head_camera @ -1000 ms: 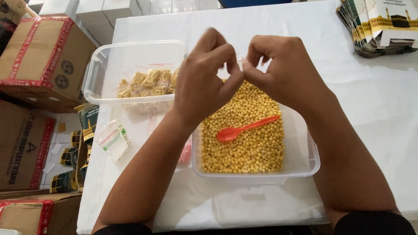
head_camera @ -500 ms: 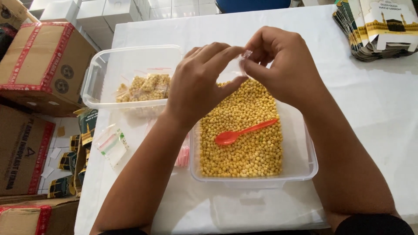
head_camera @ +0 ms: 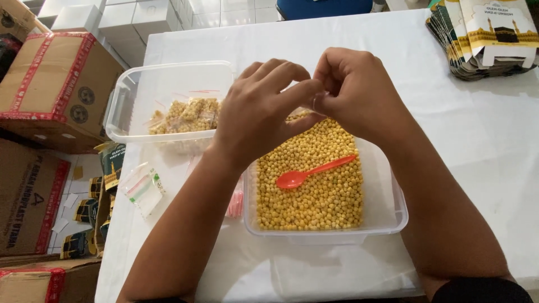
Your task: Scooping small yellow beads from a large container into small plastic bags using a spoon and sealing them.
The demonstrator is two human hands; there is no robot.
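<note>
My left hand point(head_camera: 258, 109) and right hand point(head_camera: 353, 92) pinched together, fingertips meeting on something too small to tell, above the clear plastic tub point(head_camera: 393, 219) of yellow round pellets point(head_camera: 314, 196); orange plastic spoon point(head_camera: 314, 170) lying on them

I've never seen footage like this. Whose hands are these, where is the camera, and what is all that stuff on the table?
No machine here: a person wears a camera on the head, looking down at their own hands. The left hand and right hand meet fingertip to fingertip; whatever they pinch is too hidden to tell. Below them, on the white table, is a clear tub of small yellow balls with an orange spoon lying on top. A second clear tub holds small filled bags. Empty little bags lie left; flat printed cartons are stacked far right.
</note>
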